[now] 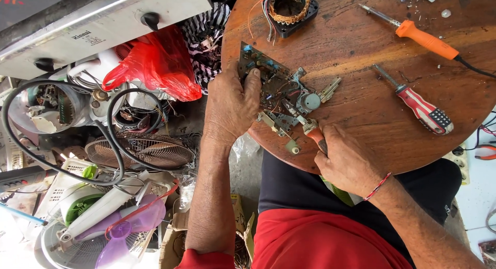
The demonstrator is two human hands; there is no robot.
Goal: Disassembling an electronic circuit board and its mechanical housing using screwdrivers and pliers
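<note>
The circuit board (268,80) lies near the left edge of the round wooden table (361,109), component side up, with metal brackets and a small grey disc-shaped part at its right end.

Left hand (232,106): closed over the board's left end, thumb pressed on the upper face, pinning it to the table.

Right hand (349,163): wrapped narrowly around an orange-handled tool (314,133), apparently pliers, though the head is partly hidden among the brackets. The tool's tip meets the hardware at the board's lower right corner.

Step in hand, as judged: working a fitting at the board's corner while the board is braced.

The next move calls for steady downward pressure from the left hand and a controlled pull or twist at the tool tip, clear of the fine wires nearby.

Idle on the table: a soldering iron (426,40) with orange grip, a red-and-white screwdriver (421,108), and a wound coil (289,8) with loose leads at the far edge.
</note>
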